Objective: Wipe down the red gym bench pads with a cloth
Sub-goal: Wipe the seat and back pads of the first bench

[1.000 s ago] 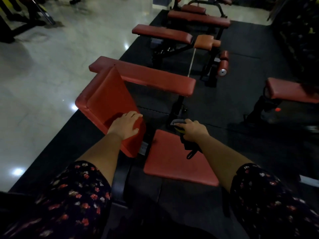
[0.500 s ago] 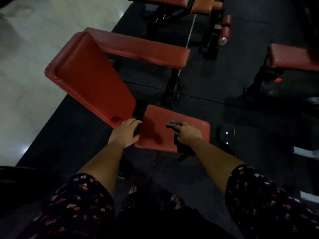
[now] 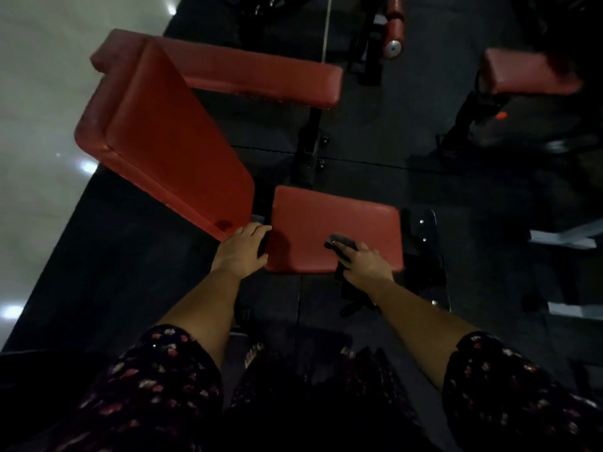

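Observation:
A red seat pad [image 3: 329, 223] lies flat in front of me, with the tilted red back pad [image 3: 163, 141] rising to its left. My right hand [image 3: 365, 262] grips a dark cloth [image 3: 341, 244] and presses it on the seat pad's near right part; the cloth's end hangs off the near edge. My left hand [image 3: 243, 247] rests on the back pad's lower corner, its fingers curled over the gap between the two pads.
A second long red bench pad [image 3: 267, 79] runs behind the back pad. Another red pad [image 3: 525, 73] stands at the far right, red rollers [image 3: 394, 31] at the top. Black rubber mat lies underneath; pale tile floor [image 3: 36, 109] is on the left.
The view has tipped downward and the bench sits nearer the frame's middle. My right hand has slid the cloth from the seat pad's far part toward its near right edge.

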`<state>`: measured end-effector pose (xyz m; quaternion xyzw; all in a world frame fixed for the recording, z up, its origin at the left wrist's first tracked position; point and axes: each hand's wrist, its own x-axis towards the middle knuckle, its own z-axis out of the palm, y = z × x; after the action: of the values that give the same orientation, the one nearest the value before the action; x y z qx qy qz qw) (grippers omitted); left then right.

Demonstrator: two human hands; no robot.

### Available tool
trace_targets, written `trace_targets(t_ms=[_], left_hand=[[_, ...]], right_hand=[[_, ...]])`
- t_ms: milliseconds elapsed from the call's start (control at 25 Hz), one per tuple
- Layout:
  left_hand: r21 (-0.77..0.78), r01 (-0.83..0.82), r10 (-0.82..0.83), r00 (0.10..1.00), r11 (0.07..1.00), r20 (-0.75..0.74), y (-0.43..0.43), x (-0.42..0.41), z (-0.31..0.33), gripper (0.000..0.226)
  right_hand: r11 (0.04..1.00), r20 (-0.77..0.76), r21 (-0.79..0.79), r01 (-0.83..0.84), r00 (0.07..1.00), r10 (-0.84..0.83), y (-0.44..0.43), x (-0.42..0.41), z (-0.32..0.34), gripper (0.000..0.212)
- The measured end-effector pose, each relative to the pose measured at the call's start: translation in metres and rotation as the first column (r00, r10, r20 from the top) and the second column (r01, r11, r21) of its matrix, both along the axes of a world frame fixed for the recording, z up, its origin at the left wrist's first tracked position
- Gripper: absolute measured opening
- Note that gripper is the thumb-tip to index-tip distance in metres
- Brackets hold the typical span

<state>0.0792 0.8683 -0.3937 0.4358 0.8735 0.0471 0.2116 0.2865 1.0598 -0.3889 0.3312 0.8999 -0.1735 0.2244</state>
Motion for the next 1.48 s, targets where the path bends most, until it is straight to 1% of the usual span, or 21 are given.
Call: trace_targets(t_ms=[80, 120, 240, 360, 440, 560, 640, 720, 760, 840, 880, 920, 1000, 1040, 1120, 1200, 1280, 1320, 1360, 1440, 1480], left_hand=[[-0.021, 0.045, -0.045, 0.999, 0.999, -0.009, -0.013, -0.014, -0.017, 0.070], [-0.018, 0.040, -0.040, 0.999, 0.999, 0.004, -0.018, -0.018, -0.026, 0.069], [0.010, 0.049, -0.049, 0.998, 0.999, 0.028, -0.021, -0.022, -0.054, 0.072], [-0.021, 0.150, -0.150, 0.989, 0.988, -0.012, -0.007, -0.027, -0.093, 0.080], [-0.044, 0.187, -0.190, 0.979, 0.981, -0.077, 0.005, -0.034, -0.121, 0.083], [-0.088, 0.260, -0.270, 0.952, 0.962, -0.146, 0.019, -0.040, -0.157, 0.086], [-0.126, 0.286, -0.304, 0.940, 0.950, -0.153, 0.027, -0.048, -0.182, 0.089], [-0.109, 0.246, -0.254, 0.964, 0.963, -0.071, 0.034, -0.055, -0.203, 0.091], [-0.066, 0.178, -0.177, 0.984, 0.982, 0.025, 0.038, -0.057, -0.216, 0.090], [0.022, 0.021, -0.026, 0.971, 1.000, 0.237, 0.045, -0.057, -0.237, 0.086], [0.047, -0.025, 0.011, 0.959, 0.999, 0.282, 0.047, -0.056, -0.245, 0.083], [0.060, -0.048, 0.029, 0.957, 0.997, 0.288, 0.049, -0.057, -0.255, 0.078], [0.087, -0.116, 0.087, 0.956, 0.989, 0.280, 0.055, -0.066, -0.274, 0.067], [0.102, -0.173, 0.137, 0.947, 0.980, 0.290, 0.060, -0.072, -0.282, 0.060], [0.152, -0.248, 0.199, 0.939, 0.957, 0.279, 0.072, -0.084, -0.296, 0.054], [0.129, -0.223, 0.193, 0.958, 0.966, 0.210, 0.082, -0.090, -0.305, 0.055], [0.052, -0.123, 0.118, 0.988, 0.991, 0.096, 0.088, -0.095, -0.320, 0.058], [0.031, -0.086, 0.084, 0.995, 0.996, 0.047, 0.091, -0.099, -0.327, 0.059], [0.019, -0.058, 0.058, 0.998, 0.998, 0.013, 0.094, -0.102, -0.331, 0.058], [0.040, 0.000, 0.001, 1.000, 0.999, -0.010, 0.101, -0.109, -0.338, 0.059], [0.040, 0.047, -0.046, 0.999, 0.998, -0.017, 0.104, -0.111, -0.342, 0.060]], right_hand=[[0.999, 0.037, 0.002, 0.043, 0.998, -0.043, -0.025, 0.006, -0.016, 0.075], [0.998, 0.063, -0.010, 0.059, 0.996, -0.058, -0.036, 0.008, -0.025, 0.078], [0.991, 0.117, -0.082, 0.104, 0.989, -0.094, -0.053, 0.011, -0.053, 0.087], [0.966, 0.094, -0.155, 0.207, 0.976, -0.194, -0.052, 0.010, -0.094, 0.091], [0.948, 0.095, -0.198, 0.250, 0.967, -0.235, -0.050, 0.005, -0.123, 0.091], [0.968, 0.113, -0.190, 0.164, 0.983, -0.145, -0.055, -0.002, -0.159, 0.087], [0.976, 0.074, -0.176, 0.126, 0.991, -0.115, -0.056, -0.010, -0.181, 0.082], [0.982, 0.030, -0.148, 0.117, 0.993, -0.113, -0.050, -0.025, -0.198, 0.079], [0.984, 0.006, -0.124, 0.130, 0.991, -0.131, -0.047, -0.035, -0.207, 0.079], [0.977, -0.054, -0.080, 0.197, 0.978, -0.201, -0.045, -0.059, -0.221, 0.081], [0.972, -0.089, -0.065, 0.228, 0.968, -0.233, -0.048, -0.072, -0.226, 0.083], [0.974, -0.122, -0.045, 0.224, 0.966, -0.228, -0.053, -0.084, -0.232, 0.085], [0.995, -0.163, 0.003, 0.104, 0.981, -0.102, -0.064, -0.107, -0.247, 0.088], [0.999, -0.145, 0.034, 0.007, 0.989, -0.003, -0.067, -0.116, -0.257, 0.087], [0.980, -0.038, 0.075, -0.185, 0.981, 0.188, -0.066, -0.125, -0.279, 0.080], [0.935, 0.018, 0.106, -0.338, 0.941, 0.338, -0.058, -0.124, -0.299, 0.071], [0.878, -0.021, 0.166, -0.450, 0.888, 0.459, -0.043, -0.110, -0.316, 0.067], [0.854, -0.041, 0.221, -0.471, 0.870, 0.491, -0.032, -0.102, -0.321, 0.069], [0.856, -0.045, 0.268, -0.441, 0.882, 0.469, -0.020, -0.094, -0.324, 0.071], [0.883, -0.063, 0.315, -0.349, 0.920, 0.386, 0.005, -0.078, -0.326, 0.075], [0.909, -0.087, 0.307, -0.280, 0.943, 0.320, 0.013, -0.075, -0.326, 0.077]])
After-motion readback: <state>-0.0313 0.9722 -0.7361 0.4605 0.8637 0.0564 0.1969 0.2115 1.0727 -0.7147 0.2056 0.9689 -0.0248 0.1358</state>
